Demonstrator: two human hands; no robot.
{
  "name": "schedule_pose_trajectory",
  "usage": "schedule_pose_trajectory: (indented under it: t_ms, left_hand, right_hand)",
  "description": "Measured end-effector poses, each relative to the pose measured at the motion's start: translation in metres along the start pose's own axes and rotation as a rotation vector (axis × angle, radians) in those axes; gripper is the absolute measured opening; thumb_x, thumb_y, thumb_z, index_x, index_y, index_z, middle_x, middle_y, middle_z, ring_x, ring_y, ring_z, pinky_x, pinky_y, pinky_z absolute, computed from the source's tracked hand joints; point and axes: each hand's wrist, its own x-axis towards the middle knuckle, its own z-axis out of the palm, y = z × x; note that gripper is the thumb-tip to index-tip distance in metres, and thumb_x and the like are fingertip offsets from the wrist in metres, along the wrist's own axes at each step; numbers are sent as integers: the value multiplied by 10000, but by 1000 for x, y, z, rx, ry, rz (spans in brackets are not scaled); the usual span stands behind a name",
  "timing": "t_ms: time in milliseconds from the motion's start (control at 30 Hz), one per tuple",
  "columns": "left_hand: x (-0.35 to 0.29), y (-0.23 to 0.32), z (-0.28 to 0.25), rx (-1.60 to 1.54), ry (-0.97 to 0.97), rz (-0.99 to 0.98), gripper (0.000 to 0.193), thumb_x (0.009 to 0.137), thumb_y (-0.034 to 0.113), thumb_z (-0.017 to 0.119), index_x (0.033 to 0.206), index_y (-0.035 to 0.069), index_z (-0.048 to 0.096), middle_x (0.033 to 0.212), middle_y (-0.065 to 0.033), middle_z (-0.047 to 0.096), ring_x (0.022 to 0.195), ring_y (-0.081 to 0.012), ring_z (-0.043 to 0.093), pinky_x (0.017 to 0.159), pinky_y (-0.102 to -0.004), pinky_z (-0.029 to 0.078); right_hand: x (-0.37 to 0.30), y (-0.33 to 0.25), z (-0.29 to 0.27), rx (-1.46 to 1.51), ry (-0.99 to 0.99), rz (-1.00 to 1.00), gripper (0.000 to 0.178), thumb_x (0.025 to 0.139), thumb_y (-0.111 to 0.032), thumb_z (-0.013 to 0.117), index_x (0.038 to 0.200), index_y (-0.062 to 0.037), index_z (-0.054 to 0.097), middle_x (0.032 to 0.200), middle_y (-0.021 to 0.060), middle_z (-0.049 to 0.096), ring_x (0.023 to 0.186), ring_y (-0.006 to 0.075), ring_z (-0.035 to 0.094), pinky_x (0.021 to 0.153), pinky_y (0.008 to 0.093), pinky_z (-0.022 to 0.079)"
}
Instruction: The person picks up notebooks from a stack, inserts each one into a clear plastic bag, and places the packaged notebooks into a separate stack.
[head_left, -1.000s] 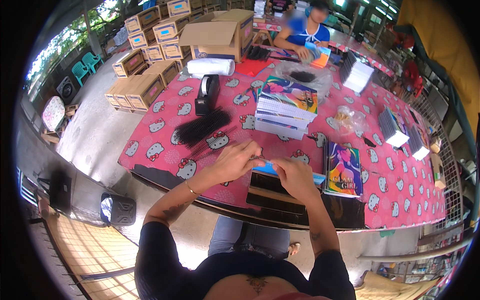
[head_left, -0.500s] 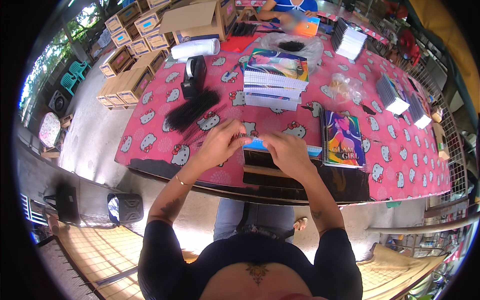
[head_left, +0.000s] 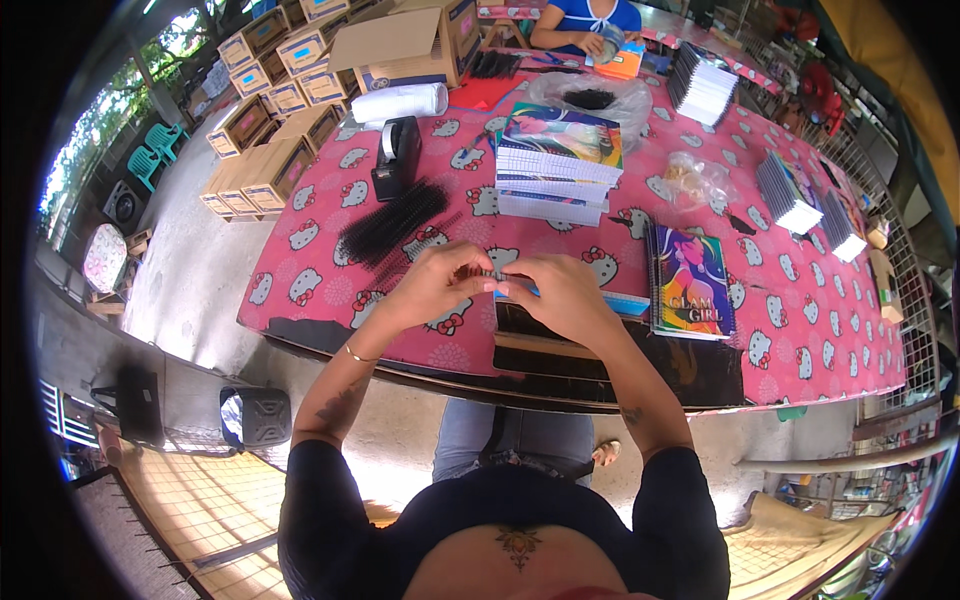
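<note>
My left hand [head_left: 445,278] is closed in a pinch on the near side of the pink tablecloth. Between its fingertips and those of my right hand [head_left: 555,290] shows a bit of dark spiral coil [head_left: 489,273]. My right hand is closed too, its fingertips meeting the left ones over a blue-edged notebook [head_left: 628,303], which my hand partly covers. Left of my hands lies a loose pile of black spiral coils [head_left: 395,222]. To the right, a finished notebook [head_left: 692,282] with a colourful cover and black spiral lies flat.
Beyond my hands stands a stack of notebooks [head_left: 558,165], with a black tape dispenser [head_left: 397,158] to its left. More notebook stacks [head_left: 790,195] sit at the right. Cardboard boxes [head_left: 400,55] fill the far left. Across the table a person in blue handles an orange notebook [head_left: 627,62].
My fingertips have drawn together, and the dark coil now shows between them. The whole view has shifted slightly. The person across has a round grey thing in one hand, over the orange notebook.
</note>
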Motion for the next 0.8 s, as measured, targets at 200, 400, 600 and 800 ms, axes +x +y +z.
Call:
schedule_pose_trajectory:
  t_ms: [200,400,600,800]
  left_hand:
    - [-2,-2,-1,50,14,15,173,861,157,750,906,8,674,755,-123,639,600,-235,596,558,-361,458]
    - [-4,8,10,324,20,148,217,872,206,710,1028,58,678,904,-121,624,768,-276,620,662,-409,474]
    - [-5,28,50,817,111,-6,569,969,430,518,1337,-4,508,1342,-202,509,1219,-387,480,1001,-565,335]
    - [-47,-1,110,957,181,73,822,967,587,401,1461,-69,364,1549,-246,337,1469,-407,258,1145,-664,81]
  right_hand:
    - [-2,10,6,-14,18,-65,230,901,-264,669,1015,-70,718,865,146,700,771,356,664,661,440,505]
    - [-33,11,-7,-204,60,21,182,911,-228,650,1027,-100,706,897,109,695,776,327,665,640,437,506]
    - [-30,14,-4,-165,123,20,150,936,-210,598,950,-94,693,857,79,686,755,313,665,645,440,507]
    - [-33,18,-1,-176,124,-8,172,925,-199,614,1045,-108,699,885,75,700,773,324,667,661,437,513]
